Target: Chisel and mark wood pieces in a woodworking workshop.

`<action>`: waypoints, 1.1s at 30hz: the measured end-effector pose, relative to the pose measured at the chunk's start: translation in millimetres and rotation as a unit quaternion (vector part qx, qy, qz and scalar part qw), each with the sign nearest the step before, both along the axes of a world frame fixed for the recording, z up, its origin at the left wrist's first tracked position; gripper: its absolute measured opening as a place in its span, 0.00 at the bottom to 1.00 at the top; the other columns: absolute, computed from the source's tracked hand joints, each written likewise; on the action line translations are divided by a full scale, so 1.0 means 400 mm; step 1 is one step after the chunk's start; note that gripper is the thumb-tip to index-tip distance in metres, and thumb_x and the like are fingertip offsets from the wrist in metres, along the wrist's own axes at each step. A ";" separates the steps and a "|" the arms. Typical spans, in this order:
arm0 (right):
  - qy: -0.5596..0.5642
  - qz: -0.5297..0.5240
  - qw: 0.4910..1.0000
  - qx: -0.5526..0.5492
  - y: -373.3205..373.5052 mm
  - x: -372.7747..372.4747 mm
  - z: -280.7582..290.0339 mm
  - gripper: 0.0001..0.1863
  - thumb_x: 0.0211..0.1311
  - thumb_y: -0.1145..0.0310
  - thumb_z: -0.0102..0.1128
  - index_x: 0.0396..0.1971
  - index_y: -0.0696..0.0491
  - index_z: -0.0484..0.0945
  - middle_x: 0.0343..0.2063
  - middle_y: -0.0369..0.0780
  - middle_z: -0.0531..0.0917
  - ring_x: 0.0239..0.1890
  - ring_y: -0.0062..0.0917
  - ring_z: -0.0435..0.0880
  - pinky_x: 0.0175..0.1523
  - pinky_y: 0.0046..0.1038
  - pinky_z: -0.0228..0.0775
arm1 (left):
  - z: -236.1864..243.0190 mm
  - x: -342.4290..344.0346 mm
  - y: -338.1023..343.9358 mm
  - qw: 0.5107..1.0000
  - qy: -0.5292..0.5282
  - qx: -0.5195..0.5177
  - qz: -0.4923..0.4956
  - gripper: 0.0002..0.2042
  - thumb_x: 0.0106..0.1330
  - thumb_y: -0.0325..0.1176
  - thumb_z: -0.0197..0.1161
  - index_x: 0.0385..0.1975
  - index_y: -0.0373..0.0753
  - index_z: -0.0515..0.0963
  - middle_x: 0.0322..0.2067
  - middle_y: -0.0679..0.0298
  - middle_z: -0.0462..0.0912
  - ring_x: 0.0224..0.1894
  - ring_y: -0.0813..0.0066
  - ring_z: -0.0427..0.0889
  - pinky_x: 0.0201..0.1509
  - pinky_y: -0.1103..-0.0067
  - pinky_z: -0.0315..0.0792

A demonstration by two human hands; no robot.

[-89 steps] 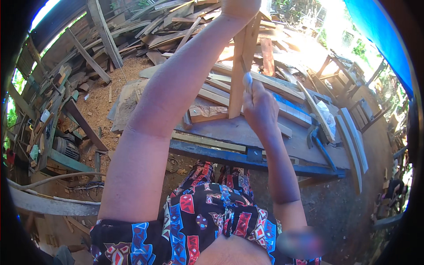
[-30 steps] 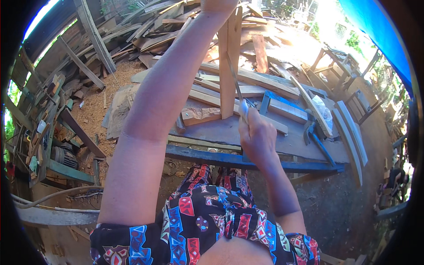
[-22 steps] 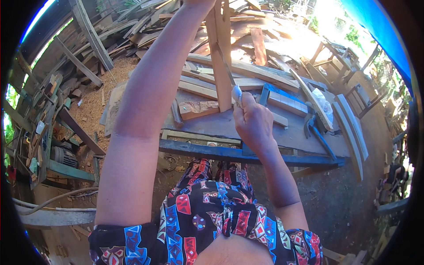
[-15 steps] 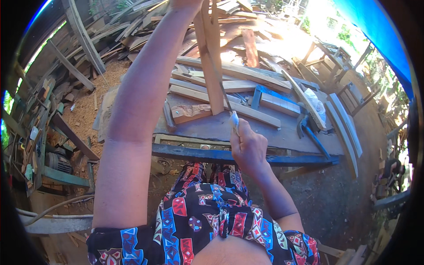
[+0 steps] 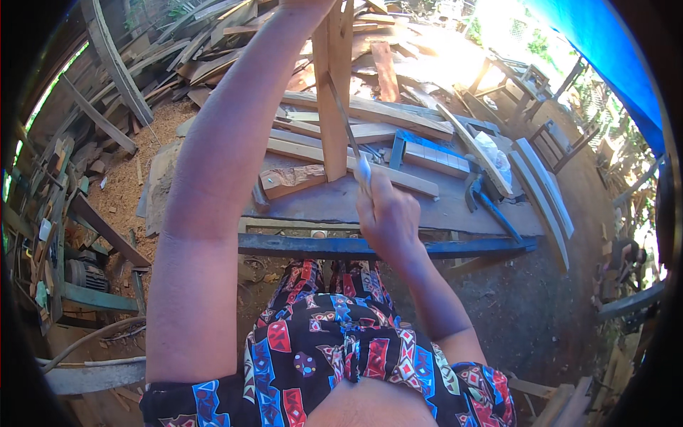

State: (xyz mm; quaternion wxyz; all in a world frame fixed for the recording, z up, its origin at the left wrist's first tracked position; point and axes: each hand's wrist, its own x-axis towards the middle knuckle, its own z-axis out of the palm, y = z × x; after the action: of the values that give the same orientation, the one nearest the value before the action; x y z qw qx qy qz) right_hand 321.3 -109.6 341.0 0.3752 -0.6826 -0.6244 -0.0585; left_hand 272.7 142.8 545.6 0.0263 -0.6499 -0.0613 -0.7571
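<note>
A pale wooden piece with a slot near its top stands upright on the workbench. My right hand is closed round the light-coloured handle of a file-like tool. Its long, thin, dark blade slants up and left to the wooden piece's edge; I cannot make out whether it is a file or a narrow saw. My left arm reaches far forward, and my left hand is at the wooden piece's top, its fingers cut off by the upper picture edge.
Behind the upright piece lie several planed wooden strips. A carved block sits left of its foot. To the right are a blue metal piece, a blue-handled hammer and long boards. Scrap wood is heaped beyond the bench.
My right hand and the tool have moved slightly up and away from me along the wooden piece. The whole view has shifted a little. My left arm keeps its place at the piece's top.
</note>
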 end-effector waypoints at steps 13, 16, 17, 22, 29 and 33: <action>0.044 0.005 0.998 -0.046 0.046 0.011 0.031 0.06 0.61 0.70 0.53 0.32 0.57 0.69 0.18 0.49 0.80 0.24 0.47 0.81 0.28 0.45 0.70 | 0.000 0.012 0.031 0.973 0.005 -0.203 -0.110 0.09 0.69 0.24 0.50 0.45 0.34 0.74 0.28 0.50 0.74 0.31 0.53 0.75 0.34 0.63 0.69; 0.064 0.010 0.997 -0.038 0.038 0.013 0.031 0.07 0.60 0.69 0.54 0.33 0.56 0.70 0.19 0.51 0.80 0.26 0.49 0.81 0.30 0.47 0.69 | 0.002 -0.006 0.094 0.949 -0.009 0.136 0.285 0.13 0.67 0.21 0.50 0.49 0.34 0.72 0.29 0.50 0.74 0.31 0.52 0.75 0.34 0.62 0.69; 0.055 0.016 0.998 -0.030 0.037 0.016 0.029 0.07 0.60 0.70 0.54 0.34 0.56 0.70 0.20 0.51 0.80 0.26 0.48 0.81 0.30 0.46 0.70 | 0.006 -0.012 0.114 0.937 0.010 0.128 0.325 0.15 0.67 0.20 0.49 0.53 0.34 0.71 0.29 0.49 0.73 0.30 0.52 0.74 0.34 0.62 0.69; 0.020 0.023 1.000 -0.003 -0.044 0.016 -0.028 0.06 0.61 0.71 0.53 0.32 0.56 0.68 0.16 0.47 0.79 0.19 0.45 0.80 0.23 0.43 0.69 | 0.000 0.003 0.112 0.949 -0.009 0.126 0.288 0.15 0.66 0.19 0.50 0.53 0.34 0.70 0.29 0.49 0.74 0.30 0.51 0.74 0.35 0.62 0.69; 0.017 -0.002 1.000 -0.020 0.068 0.021 0.022 0.08 0.58 0.70 0.55 0.33 0.58 0.69 0.18 0.48 0.80 0.20 0.44 0.81 0.25 0.44 0.71 | 0.020 0.014 0.046 0.930 -0.008 0.173 0.323 0.17 0.74 0.41 0.50 0.35 0.31 0.74 0.23 0.59 0.70 0.26 0.67 0.67 0.32 0.68 0.65; 0.014 -0.026 1.000 0.003 0.102 0.040 0.029 0.09 0.58 0.70 0.55 0.33 0.58 0.69 0.18 0.49 0.81 0.20 0.44 0.82 0.26 0.44 0.72 | 0.013 0.064 -0.033 0.985 -0.002 -0.160 -0.064 0.23 0.74 0.48 0.48 0.29 0.30 0.72 0.22 0.62 0.67 0.26 0.70 0.64 0.33 0.69 0.64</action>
State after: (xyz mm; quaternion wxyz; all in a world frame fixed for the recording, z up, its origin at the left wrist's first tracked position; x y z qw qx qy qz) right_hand 337.4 -68.7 352.6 0.3838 -0.6984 -0.6011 -0.0607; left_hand 298.3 129.4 550.6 -0.1270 -0.6466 -0.1402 -0.7389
